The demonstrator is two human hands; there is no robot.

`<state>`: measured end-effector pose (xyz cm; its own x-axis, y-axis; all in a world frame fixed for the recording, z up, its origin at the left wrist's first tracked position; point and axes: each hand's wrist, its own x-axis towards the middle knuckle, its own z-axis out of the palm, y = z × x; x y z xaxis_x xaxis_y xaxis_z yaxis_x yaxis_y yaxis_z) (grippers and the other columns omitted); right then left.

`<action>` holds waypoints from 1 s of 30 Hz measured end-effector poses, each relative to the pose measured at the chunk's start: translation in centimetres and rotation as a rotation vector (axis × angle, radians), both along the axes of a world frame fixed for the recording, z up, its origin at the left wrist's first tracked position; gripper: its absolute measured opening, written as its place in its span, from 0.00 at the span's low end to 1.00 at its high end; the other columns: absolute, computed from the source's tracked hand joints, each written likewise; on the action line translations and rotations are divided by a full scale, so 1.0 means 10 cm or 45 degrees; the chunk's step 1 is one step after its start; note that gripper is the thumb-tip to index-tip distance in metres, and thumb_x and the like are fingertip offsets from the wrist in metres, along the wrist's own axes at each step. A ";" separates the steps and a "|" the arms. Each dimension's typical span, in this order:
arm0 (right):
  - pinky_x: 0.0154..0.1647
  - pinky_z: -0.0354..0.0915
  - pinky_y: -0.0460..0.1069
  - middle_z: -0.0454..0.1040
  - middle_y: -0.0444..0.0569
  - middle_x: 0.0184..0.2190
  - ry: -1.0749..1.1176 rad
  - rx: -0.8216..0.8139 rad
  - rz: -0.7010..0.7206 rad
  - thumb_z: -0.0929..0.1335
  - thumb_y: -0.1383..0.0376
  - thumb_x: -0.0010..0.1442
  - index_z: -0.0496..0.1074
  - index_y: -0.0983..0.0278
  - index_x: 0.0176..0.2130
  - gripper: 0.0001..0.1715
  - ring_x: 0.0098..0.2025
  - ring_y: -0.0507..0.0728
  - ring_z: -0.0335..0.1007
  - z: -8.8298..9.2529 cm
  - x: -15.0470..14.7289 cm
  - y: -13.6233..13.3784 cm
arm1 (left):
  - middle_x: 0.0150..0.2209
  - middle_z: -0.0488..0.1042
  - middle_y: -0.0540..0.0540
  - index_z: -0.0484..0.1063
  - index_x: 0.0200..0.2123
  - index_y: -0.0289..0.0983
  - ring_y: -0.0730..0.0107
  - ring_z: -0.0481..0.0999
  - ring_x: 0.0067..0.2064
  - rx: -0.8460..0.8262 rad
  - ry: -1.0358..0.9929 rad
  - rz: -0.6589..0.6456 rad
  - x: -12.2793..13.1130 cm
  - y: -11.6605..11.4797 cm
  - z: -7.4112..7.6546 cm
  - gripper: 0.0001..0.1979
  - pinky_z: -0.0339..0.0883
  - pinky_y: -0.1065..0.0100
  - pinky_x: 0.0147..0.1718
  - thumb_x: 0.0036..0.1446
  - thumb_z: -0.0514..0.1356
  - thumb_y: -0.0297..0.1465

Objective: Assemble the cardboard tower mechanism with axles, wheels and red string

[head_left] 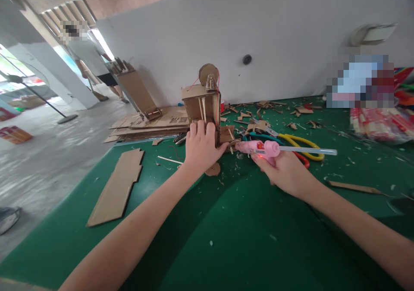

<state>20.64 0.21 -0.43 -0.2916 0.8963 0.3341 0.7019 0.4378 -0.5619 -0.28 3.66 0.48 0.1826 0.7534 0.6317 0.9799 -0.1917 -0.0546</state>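
A small cardboard model [194, 99] stands upright near the wall, with a cardboard wheel [208, 74] and red string at its top and wooden sticks inside. My left hand [203, 148] is closed over its lower part, thumb stretched to the right; what lies under the palm is hidden. In my right hand [284, 172] is a pink hot glue gun [260, 148], a clear glue stick jutting from its back and a red light glowing. Its nozzle points left at a small cardboard piece with a stick by my left thumb. A round cardboard disc [213, 169] shows below my left wrist.
Yellow-handled scissors [302, 146] and other tools lie behind the glue gun. Flat cardboard sheets [145, 129] are stacked at left, near a cut cardboard piece [118, 185]. Scraps litter the green table [226, 239]. A person [89, 55] stands in the left background.
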 end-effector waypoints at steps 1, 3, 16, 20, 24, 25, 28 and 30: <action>0.21 0.57 0.48 0.61 0.42 0.13 0.004 -0.012 -0.007 0.60 0.56 0.59 0.57 0.60 0.18 0.22 0.18 0.52 0.60 0.00 0.00 0.00 | 0.42 0.63 0.38 0.60 0.39 0.35 0.48 0.61 0.49 0.006 0.001 0.009 0.00 0.00 0.00 0.24 0.61 0.52 0.45 0.48 0.61 0.46; 0.21 0.57 0.48 0.60 0.42 0.12 0.012 -0.028 -0.025 0.61 0.56 0.59 0.58 0.60 0.18 0.21 0.18 0.51 0.59 0.00 0.01 0.00 | 0.42 0.64 0.38 0.61 0.39 0.35 0.49 0.62 0.48 0.013 0.007 0.027 0.00 0.02 -0.01 0.25 0.61 0.53 0.45 0.47 0.61 0.48; 0.19 0.56 0.48 0.60 0.41 0.12 0.037 -0.048 -0.051 0.61 0.57 0.58 0.64 0.61 0.19 0.19 0.16 0.51 0.58 0.03 0.02 -0.02 | 0.43 0.65 0.37 0.61 0.41 0.36 0.47 0.62 0.48 0.041 -0.025 0.110 0.06 0.01 -0.01 0.26 0.62 0.52 0.41 0.48 0.60 0.50; 0.20 0.57 0.48 0.60 0.42 0.12 0.011 -0.010 -0.068 0.61 0.57 0.58 0.63 0.61 0.18 0.20 0.16 0.52 0.59 0.02 0.02 -0.03 | 0.42 0.66 0.37 0.62 0.41 0.36 0.46 0.63 0.47 0.052 -0.045 0.123 0.07 0.02 0.00 0.28 0.62 0.51 0.41 0.46 0.59 0.53; 0.19 0.57 0.49 0.60 0.42 0.11 0.018 0.000 -0.098 0.61 0.55 0.58 0.66 0.61 0.19 0.21 0.16 0.53 0.59 0.00 0.03 -0.03 | 0.42 0.66 0.38 0.62 0.40 0.36 0.47 0.63 0.47 0.081 -0.072 0.141 0.09 0.04 0.01 0.29 0.62 0.51 0.42 0.45 0.58 0.55; 0.19 0.57 0.49 0.60 0.42 0.11 0.023 0.006 -0.097 0.62 0.55 0.57 0.66 0.61 0.19 0.21 0.16 0.53 0.59 0.00 0.03 -0.03 | 0.42 0.66 0.38 0.62 0.40 0.36 0.47 0.63 0.47 0.076 -0.074 0.135 0.09 0.04 0.01 0.29 0.62 0.51 0.42 0.45 0.58 0.55; 0.20 0.58 0.49 0.61 0.42 0.11 0.041 0.013 -0.085 0.62 0.55 0.57 0.68 0.61 0.20 0.20 0.17 0.53 0.60 0.00 0.04 -0.03 | 0.42 0.66 0.37 0.62 0.40 0.36 0.46 0.63 0.48 0.049 -0.085 0.116 0.08 0.03 0.01 0.29 0.62 0.51 0.41 0.46 0.58 0.54; 0.20 0.58 0.49 0.61 0.42 0.11 0.035 0.000 -0.084 0.61 0.55 0.57 0.67 0.61 0.20 0.20 0.16 0.53 0.60 0.00 0.04 -0.04 | 0.42 0.65 0.37 0.62 0.40 0.36 0.46 0.62 0.48 0.038 -0.092 0.112 0.08 0.03 0.02 0.29 0.62 0.50 0.41 0.46 0.59 0.53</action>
<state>21.02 -0.16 -0.44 -0.2223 0.9133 0.3413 0.7137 0.3909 -0.5812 0.51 3.92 0.64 0.0695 0.7452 0.6632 0.9945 -0.1040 0.0127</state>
